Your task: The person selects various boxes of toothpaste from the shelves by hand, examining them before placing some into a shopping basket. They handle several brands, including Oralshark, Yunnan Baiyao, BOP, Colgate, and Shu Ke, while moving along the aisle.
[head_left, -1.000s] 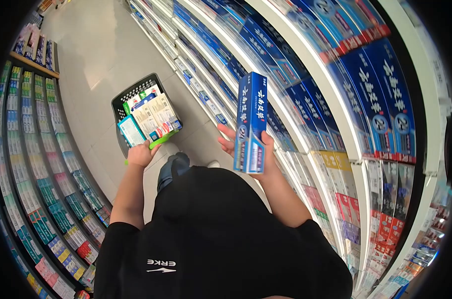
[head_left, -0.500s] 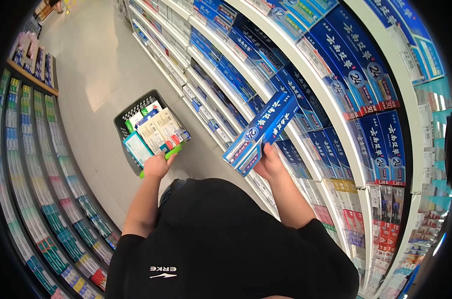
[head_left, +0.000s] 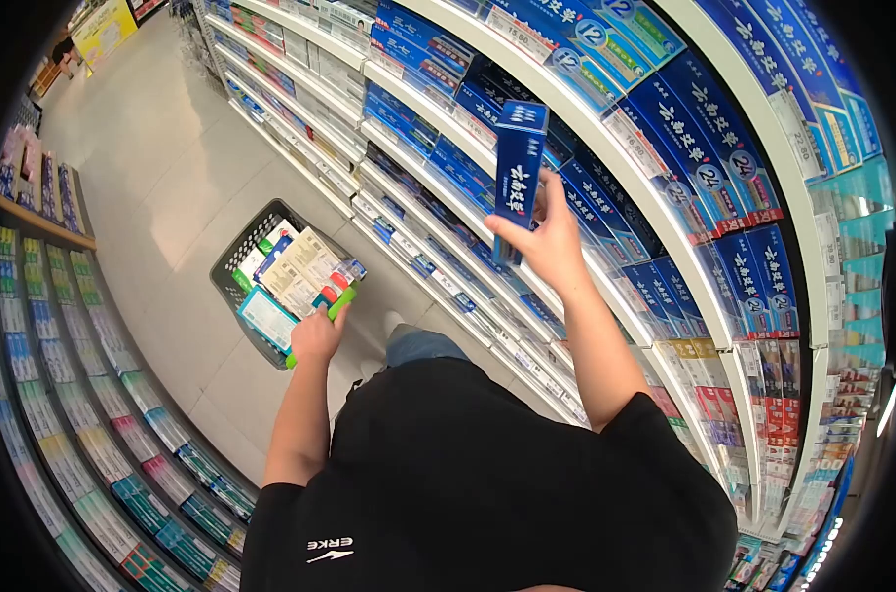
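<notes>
My right hand point(head_left: 549, 235) grips a dark blue toothpaste box point(head_left: 517, 183) with white Chinese lettering, thumb on the near side and the other fingers partly behind it. The box stands nearly upright in front of the right-hand shelves, its light-blue end facing up. Closed round the green handle point(head_left: 343, 302) of a dark grey shopping basket point(head_left: 239, 259) is my left hand point(head_left: 316, 333). Inside the basket lie several packages, among them a cream-coloured box point(head_left: 305, 268) and a teal-edged white box point(head_left: 267, 318). The basket hangs low, left of my body.
Tall lit shelves point(head_left: 606, 252) packed with blue boxes curve along my right. Lower shelves point(head_left: 103, 395) of boxed goods line the left. Between them runs a grey tiled floor point(head_left: 152, 148). Far off at upper left are a person point(head_left: 65, 54) and a yellow sign point(head_left: 105, 35).
The toothpaste box has turned from lying slanted with its broad face showing to nearly upright, and has moved up and farther away. My right arm is stretched out more. The left hand keeps its grip.
</notes>
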`<control>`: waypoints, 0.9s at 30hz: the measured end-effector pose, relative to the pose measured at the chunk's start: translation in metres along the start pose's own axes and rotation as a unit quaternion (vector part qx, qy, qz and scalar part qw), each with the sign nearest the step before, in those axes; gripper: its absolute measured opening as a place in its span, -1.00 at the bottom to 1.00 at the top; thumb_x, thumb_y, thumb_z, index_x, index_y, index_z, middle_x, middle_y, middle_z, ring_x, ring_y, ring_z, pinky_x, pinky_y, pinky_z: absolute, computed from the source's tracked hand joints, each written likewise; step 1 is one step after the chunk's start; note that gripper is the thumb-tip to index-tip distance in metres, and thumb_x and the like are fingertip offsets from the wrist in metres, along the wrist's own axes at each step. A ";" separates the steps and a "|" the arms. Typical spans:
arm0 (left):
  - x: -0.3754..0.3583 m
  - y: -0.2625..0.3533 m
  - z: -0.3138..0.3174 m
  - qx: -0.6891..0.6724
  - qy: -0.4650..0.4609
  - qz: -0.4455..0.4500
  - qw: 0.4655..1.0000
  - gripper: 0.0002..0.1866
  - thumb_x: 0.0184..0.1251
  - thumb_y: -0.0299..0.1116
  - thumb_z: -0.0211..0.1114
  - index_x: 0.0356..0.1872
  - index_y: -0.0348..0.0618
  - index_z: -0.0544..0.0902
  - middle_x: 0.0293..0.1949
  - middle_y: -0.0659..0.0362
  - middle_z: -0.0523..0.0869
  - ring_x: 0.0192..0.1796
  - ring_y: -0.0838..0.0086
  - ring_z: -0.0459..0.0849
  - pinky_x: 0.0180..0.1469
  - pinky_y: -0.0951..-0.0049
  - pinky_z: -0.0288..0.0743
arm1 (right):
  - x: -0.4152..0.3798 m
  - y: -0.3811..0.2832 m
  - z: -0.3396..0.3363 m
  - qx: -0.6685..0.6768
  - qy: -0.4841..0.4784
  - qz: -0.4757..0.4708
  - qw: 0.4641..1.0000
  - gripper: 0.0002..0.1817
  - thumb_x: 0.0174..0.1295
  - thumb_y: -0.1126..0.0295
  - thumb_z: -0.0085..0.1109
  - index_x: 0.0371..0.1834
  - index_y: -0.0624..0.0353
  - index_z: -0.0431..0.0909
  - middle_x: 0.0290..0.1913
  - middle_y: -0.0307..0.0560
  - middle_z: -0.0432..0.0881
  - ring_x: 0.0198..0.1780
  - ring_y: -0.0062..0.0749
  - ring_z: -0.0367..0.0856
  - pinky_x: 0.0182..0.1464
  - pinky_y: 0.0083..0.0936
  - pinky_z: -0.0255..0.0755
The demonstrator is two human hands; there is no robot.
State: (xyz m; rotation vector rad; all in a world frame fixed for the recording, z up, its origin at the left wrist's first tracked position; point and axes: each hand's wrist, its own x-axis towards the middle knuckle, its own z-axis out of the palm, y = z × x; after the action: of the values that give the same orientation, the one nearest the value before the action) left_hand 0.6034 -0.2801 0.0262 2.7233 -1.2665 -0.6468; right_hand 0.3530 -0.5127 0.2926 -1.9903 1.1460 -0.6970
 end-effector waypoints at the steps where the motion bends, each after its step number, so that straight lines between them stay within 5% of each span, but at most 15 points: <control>1: 0.004 -0.002 -0.004 -0.005 0.003 -0.002 1.000 -0.27 0.47 0.38 -0.05 -0.13 -0.18 0.68 -0.35 -0.18 0.79 -0.23 -0.05 0.81 -0.15 0.00 0.66 | 0.010 -0.003 -0.002 -0.066 0.023 -0.032 0.997 -0.06 -0.02 0.10 0.66 0.37 0.25 0.33 0.00 0.14 0.70 0.04 -0.17 0.71 0.12 -0.32 0.55; 3: 0.012 -0.007 -0.009 -0.009 0.002 -0.006 1.000 -0.27 0.47 0.38 -0.05 -0.13 -0.18 0.69 -0.35 -0.18 0.79 -0.23 -0.06 0.81 -0.14 0.00 0.66 | 0.032 0.003 0.000 -0.200 0.112 -0.177 0.957 -0.04 -0.02 0.12 0.65 0.43 0.22 0.35 0.05 0.12 0.66 0.07 -0.06 0.66 0.16 -0.22 0.52; 4: 0.018 -0.009 -0.012 -0.009 -0.001 -0.008 1.000 -0.27 0.47 0.38 -0.05 -0.13 -0.18 0.69 -0.35 -0.18 0.79 -0.23 -0.06 0.81 -0.14 0.00 0.66 | 0.036 -0.005 -0.001 -0.181 0.079 -0.112 0.974 -0.04 0.00 0.19 0.63 0.50 0.15 0.33 0.12 0.07 0.59 0.14 -0.01 0.57 0.21 -0.17 0.46; 8: 0.040 -0.019 -0.028 -0.006 0.014 -0.014 1.000 -0.28 0.47 0.37 -0.05 -0.11 -0.17 0.69 -0.36 -0.18 0.79 -0.24 -0.06 0.80 -0.14 -0.01 0.66 | 0.070 0.002 0.003 -0.274 0.109 -0.117 0.948 -0.03 0.09 0.32 0.55 0.59 0.06 0.23 0.23 0.04 0.49 0.27 -0.05 0.47 0.32 -0.15 0.36; 14: 0.078 -0.037 -0.047 0.002 0.004 -0.029 1.000 -0.28 0.48 0.36 -0.04 -0.19 -0.20 0.70 -0.36 -0.20 0.78 -0.24 -0.10 0.79 -0.15 -0.04 0.64 | 0.101 0.013 0.016 -0.352 0.139 -0.143 0.914 -0.10 0.14 0.33 0.50 0.55 0.16 0.23 0.33 0.09 0.45 0.30 0.06 0.44 0.37 -0.10 0.34; 27: 0.129 -0.073 -0.062 0.017 0.007 -0.048 0.999 -0.27 0.49 0.35 -0.03 -0.29 -0.23 0.66 -0.40 -0.24 0.76 -0.27 -0.18 0.77 -0.18 -0.10 0.63 | 0.121 0.010 0.032 -0.378 0.185 -0.032 0.907 -0.13 0.18 0.38 0.47 0.52 0.32 0.20 0.37 0.35 0.40 0.37 0.31 0.37 0.38 0.00 0.28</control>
State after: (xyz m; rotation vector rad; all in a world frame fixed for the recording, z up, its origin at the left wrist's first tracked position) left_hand 0.7546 -0.3347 0.0211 2.8245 -1.1610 -0.6204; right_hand 0.4268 -0.6125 0.2776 -2.6104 1.7839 -0.7565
